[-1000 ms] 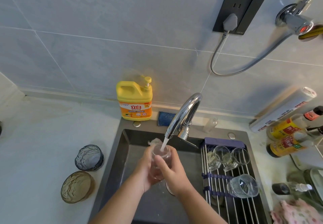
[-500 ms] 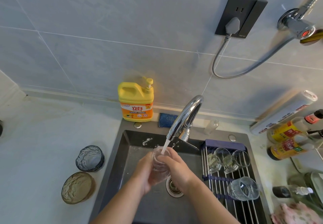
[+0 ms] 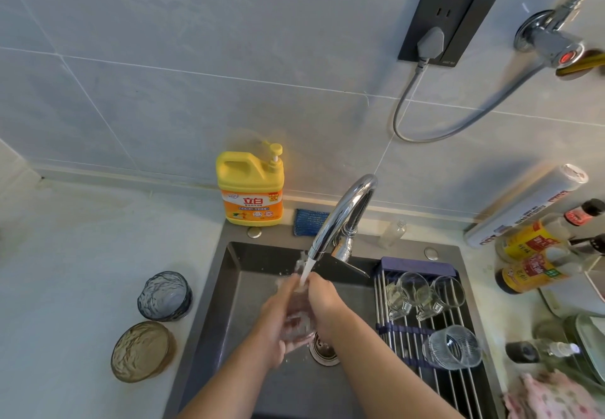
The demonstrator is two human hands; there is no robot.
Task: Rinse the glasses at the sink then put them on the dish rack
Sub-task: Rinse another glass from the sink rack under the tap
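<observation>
A clear glass [image 3: 297,320] is held between both hands over the dark sink [image 3: 242,274], under water running from the chrome faucet [image 3: 340,215]. My left hand [image 3: 273,323] wraps its left side and my right hand [image 3: 327,304] covers its right side and rim. On the dish rack [image 3: 406,330] across the sink's right part lie two small clear mugs [image 3: 399,297] [image 3: 438,296] and a ribbed clear glass [image 3: 453,346]. A blue-grey textured glass [image 3: 164,296] and an amber one [image 3: 141,350] stand on the counter left of the sink.
A yellow dish-soap bottle [image 3: 250,186] and a blue sponge [image 3: 309,220] sit behind the sink. Sauce bottles [image 3: 533,258], a foil roll [image 3: 523,206] and a pink cloth [image 3: 553,395] crowd the right counter. The drain [image 3: 324,350] lies below my hands.
The glass has turned and lowered slightly between my hands under the stream; my right hand now covers more of its rim.
</observation>
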